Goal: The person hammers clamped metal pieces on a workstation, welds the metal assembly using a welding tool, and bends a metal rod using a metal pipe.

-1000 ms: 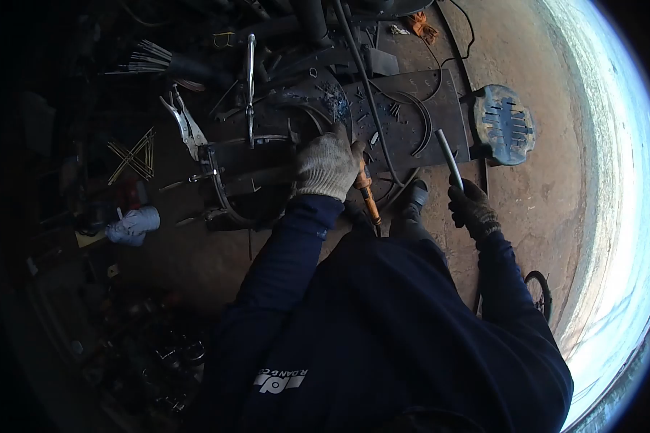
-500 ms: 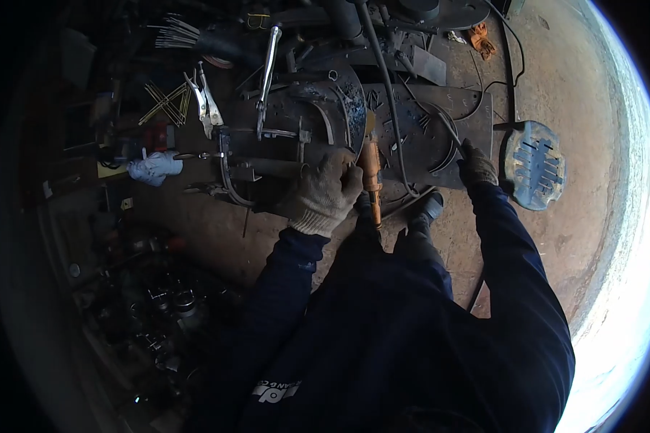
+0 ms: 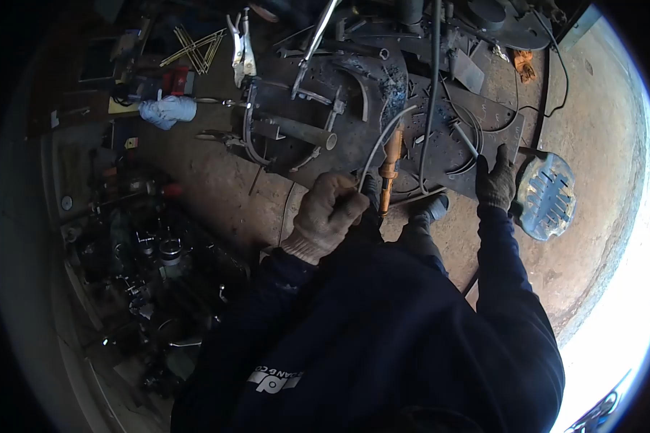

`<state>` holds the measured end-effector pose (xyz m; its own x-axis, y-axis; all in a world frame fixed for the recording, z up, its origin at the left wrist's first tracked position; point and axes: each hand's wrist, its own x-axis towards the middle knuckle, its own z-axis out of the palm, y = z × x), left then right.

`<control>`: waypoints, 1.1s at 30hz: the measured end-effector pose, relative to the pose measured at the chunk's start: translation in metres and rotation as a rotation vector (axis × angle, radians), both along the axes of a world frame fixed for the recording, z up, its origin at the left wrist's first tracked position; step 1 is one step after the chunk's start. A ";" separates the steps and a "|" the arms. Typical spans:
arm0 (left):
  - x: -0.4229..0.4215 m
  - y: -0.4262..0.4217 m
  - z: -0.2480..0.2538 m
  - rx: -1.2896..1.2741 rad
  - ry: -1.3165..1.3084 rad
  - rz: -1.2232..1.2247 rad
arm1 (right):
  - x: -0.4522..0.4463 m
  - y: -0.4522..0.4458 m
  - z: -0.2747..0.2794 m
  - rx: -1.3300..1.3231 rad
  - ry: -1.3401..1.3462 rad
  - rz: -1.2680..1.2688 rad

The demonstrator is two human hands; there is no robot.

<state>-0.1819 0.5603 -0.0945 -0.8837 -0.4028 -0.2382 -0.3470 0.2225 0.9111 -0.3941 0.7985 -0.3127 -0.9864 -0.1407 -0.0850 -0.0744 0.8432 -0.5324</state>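
Observation:
My left hand (image 3: pixel 328 216), in a work glove, is closed around the lower end of a thin curved metal strip (image 3: pixel 373 148), which arcs up and to the right over the steel work table. Just right of the strip lies an orange tool with a cylindrical handle (image 3: pixel 389 169). My right hand (image 3: pixel 496 180), also gloved, is held at the table's right end with thumb and fingers apart. A short grey rod (image 3: pixel 466 138) lies close to its thumb; whether they touch I cannot tell. Beside the rod are several curved metal strips or rings (image 3: pixel 475 160).
The steel table (image 3: pixel 448 169) bears locking pliers (image 3: pixel 243 54), a pipe (image 3: pixel 303 132), clamps (image 3: pixel 248 126) and dark scraps. A cable (image 3: pixel 432 86) crosses it. At right stands a worn stool (image 3: pixel 549 198). Yellowish rods (image 3: pixel 193 50) and a blue-white cloth (image 3: pixel 167 110) lie left.
The view has shifted, and the table's things sit further right in it. My left hand has drawn lower, and the curved strip in it now shows plainly. My right hand's fingers look more spread.

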 end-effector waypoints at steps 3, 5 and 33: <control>-0.007 0.007 -0.011 -0.415 0.188 -0.137 | 0.045 -0.025 0.038 -0.960 -0.596 0.128; -0.009 0.012 -0.020 -0.471 0.207 -0.170 | 0.082 -0.050 0.096 -1.327 -0.835 0.234; 0.248 -0.191 -0.003 0.008 -0.294 0.105 | 0.205 -0.169 0.141 -0.819 -0.475 0.467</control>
<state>0.0662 0.3697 -0.0973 -0.7302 -0.4853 -0.4809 -0.6166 0.1649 0.7698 -0.1888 0.6294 -0.1720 -0.7100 -0.6868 -0.1556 0.0663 0.1547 -0.9857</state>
